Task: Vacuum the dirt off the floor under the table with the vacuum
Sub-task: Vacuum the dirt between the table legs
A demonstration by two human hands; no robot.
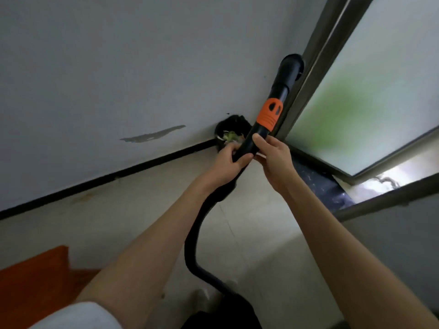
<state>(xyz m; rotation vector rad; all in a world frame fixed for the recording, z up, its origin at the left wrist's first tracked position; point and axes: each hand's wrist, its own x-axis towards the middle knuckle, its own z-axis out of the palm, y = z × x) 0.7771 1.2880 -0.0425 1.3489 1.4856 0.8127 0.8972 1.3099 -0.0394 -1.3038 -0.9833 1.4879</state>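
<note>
Left hand (229,157) gripped black vacuum tube (270,115) low; right hand (273,157) pinched it just above, fingers curled. Tube raised toward door frame (316,67), orange collar (269,113) midway. Hose (197,236) trailed down; lower end hidden. Bin (228,131) in corner partly blocked, contents blurred.

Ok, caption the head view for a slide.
Both hands, left and right, grip the black vacuum wand near its orange collar, hose trailing to the floor.
</note>
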